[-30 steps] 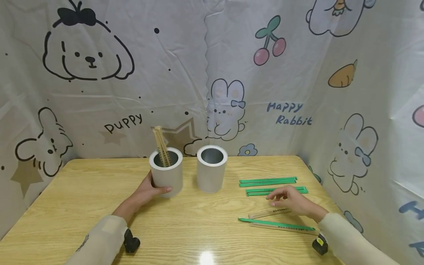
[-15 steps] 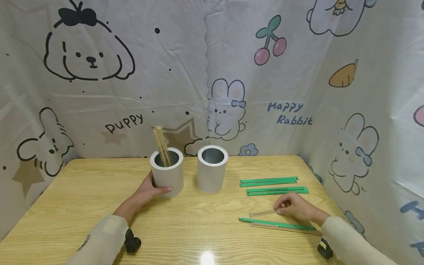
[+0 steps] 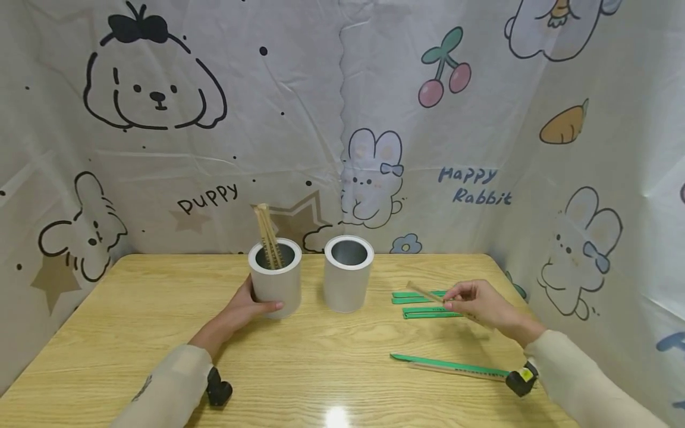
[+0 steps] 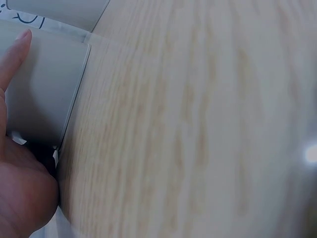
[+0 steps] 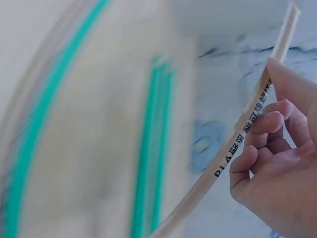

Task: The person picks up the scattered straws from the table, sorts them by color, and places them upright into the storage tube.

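Note:
My left hand [image 3: 243,306] grips the left white cylindrical cup [image 3: 278,288], its thumb lying across the front. Several tan paper-wrapped straws [image 3: 269,238] lean inside that cup. In the right wrist view, one tan wrapped straw [image 5: 237,134] with black lettering is pinched between thumb and fingers. My right hand [image 3: 484,306] holds it raised above the table, tilted, over green wrapped straws [image 3: 423,312]. Nearer the front lie a green wrapped straw [image 3: 444,364] and a tan wrapped straw [image 3: 460,371], side by side.
A second white cup [image 3: 346,285] stands just right of the held one, no straws showing in it. Another pair of green straws [image 3: 409,300] lies farther back. The wooden table [image 3: 332,356] meets a printed cloth [image 3: 299,148] at its back.
My right hand has picked up the tan wrapped straw from the table and lifted it up and away from me. The left hand stays on its cup.

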`<state>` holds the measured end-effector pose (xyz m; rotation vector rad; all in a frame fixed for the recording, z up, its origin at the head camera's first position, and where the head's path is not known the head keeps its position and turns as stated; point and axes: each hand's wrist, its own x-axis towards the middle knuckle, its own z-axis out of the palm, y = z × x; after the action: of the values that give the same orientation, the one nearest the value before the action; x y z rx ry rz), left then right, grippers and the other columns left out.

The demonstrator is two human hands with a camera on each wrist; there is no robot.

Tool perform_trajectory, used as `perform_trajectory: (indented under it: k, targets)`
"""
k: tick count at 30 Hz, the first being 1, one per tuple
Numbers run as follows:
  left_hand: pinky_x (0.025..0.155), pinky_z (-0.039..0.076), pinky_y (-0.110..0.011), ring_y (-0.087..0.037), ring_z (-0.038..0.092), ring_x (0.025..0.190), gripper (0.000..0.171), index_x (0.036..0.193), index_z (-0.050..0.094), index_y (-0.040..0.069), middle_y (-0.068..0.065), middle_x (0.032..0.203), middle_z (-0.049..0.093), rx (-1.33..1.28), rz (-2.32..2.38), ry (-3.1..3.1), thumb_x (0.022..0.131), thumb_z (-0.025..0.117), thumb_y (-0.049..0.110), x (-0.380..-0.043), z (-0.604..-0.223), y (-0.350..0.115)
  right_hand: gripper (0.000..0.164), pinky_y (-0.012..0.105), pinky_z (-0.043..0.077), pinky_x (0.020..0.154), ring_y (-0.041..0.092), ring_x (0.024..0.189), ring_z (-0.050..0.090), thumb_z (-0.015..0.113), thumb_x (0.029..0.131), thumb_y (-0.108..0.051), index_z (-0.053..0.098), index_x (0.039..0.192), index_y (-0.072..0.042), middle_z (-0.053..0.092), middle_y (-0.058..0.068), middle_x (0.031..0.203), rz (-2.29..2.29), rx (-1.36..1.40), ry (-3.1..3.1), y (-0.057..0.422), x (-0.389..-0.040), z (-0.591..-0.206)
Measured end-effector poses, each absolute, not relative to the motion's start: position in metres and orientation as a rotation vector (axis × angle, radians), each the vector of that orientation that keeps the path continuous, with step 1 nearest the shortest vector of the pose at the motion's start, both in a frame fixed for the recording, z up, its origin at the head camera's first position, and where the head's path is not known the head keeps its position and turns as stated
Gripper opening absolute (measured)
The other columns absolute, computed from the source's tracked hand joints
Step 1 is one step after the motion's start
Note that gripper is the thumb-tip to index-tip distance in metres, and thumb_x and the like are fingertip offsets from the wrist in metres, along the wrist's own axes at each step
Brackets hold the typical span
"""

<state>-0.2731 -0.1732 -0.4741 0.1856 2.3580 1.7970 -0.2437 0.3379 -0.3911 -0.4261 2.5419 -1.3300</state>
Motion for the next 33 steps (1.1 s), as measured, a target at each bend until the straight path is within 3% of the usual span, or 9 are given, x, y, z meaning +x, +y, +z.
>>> perform_trajectory:
  k: [4,8,14,19,26,33]
  targets:
    - [0.125,0.02,-0.059,-0.041,0.026,0.152,0.111,0.163,0.003,0.013,-0.019,0.166,0.022,0.198,1.81,2.352,0.086,0.082,0.023,-0.273,-0.476,-0.174,0.022,0.028,0.051,0.076,0.009,0.082,0.058,0.066,0.099,-0.022,0.069,0.111,-0.004,0.064,-0.009,0.09,-1.502,-0.428,2.498,0.318,-0.246,-0.361]
    - [0.125,0.02,-0.059,-0.041,0.026,0.152,0.111,0.163,0.003,0.013,-0.019,0.166,0.022,0.203,1.816,2.346,0.085,0.082,0.023,-0.274,-0.478,-0.174,0.009,0.022,0.05,0.087,0.006,0.088,0.058,0.061,0.102,-0.016,0.07,0.102,-0.018,0.064,-0.013,0.089,-1.796,-0.493,2.31,0.294,-0.252,-0.336]
    - [0.125,0.021,-0.059,-0.042,0.026,0.152,0.112,0.163,0.002,0.013,-0.02,0.166,0.022,0.21,1.817,2.344,0.085,0.082,0.024,-0.274,-0.477,-0.173,0.023,0.021,0.048,0.08,0.006,0.081,0.058,0.056,0.102,-0.004,0.071,0.094,-0.019,0.068,-0.009,0.087,-2.23,-0.638,1.883,0.247,-0.263,-0.304]
    - [0.125,0.022,-0.059,-0.042,0.027,0.151,0.111,0.163,0.004,0.012,-0.021,0.164,0.024,0.216,1.836,2.337,0.085,0.082,0.022,-0.275,-0.477,-0.175,0.024,0.021,0.046,0.079,0.008,0.08,0.056,0.057,0.101,-0.002,0.07,0.091,-0.02,0.068,-0.008,0.089,-2.441,-0.588,1.653,0.196,-0.269,-0.283]
    - [0.125,0.022,-0.059,-0.042,0.027,0.152,0.112,0.163,0.003,0.011,-0.021,0.165,0.023,0.206,1.82,2.344,0.085,0.083,0.023,-0.274,-0.477,-0.175,0.013,0.024,0.042,0.081,0.008,0.08,0.056,0.066,0.094,-0.011,0.07,0.087,-0.021,0.068,-0.009,0.084,-2.572,-0.561,1.392,0.129,-0.279,-0.278]
    - [0.125,0.022,-0.058,-0.041,0.029,0.15,0.11,0.162,0.006,0.01,-0.021,0.163,0.027,0.205,1.82,2.351,0.084,0.083,0.023,-0.276,-0.477,-0.175,0.04,0.022,0.04,0.079,0.005,0.077,0.053,0.044,0.106,-0.004,0.068,0.083,-0.025,0.062,-0.01,0.081,-2.596,-0.448,1.364,0.073,-0.293,-0.293]
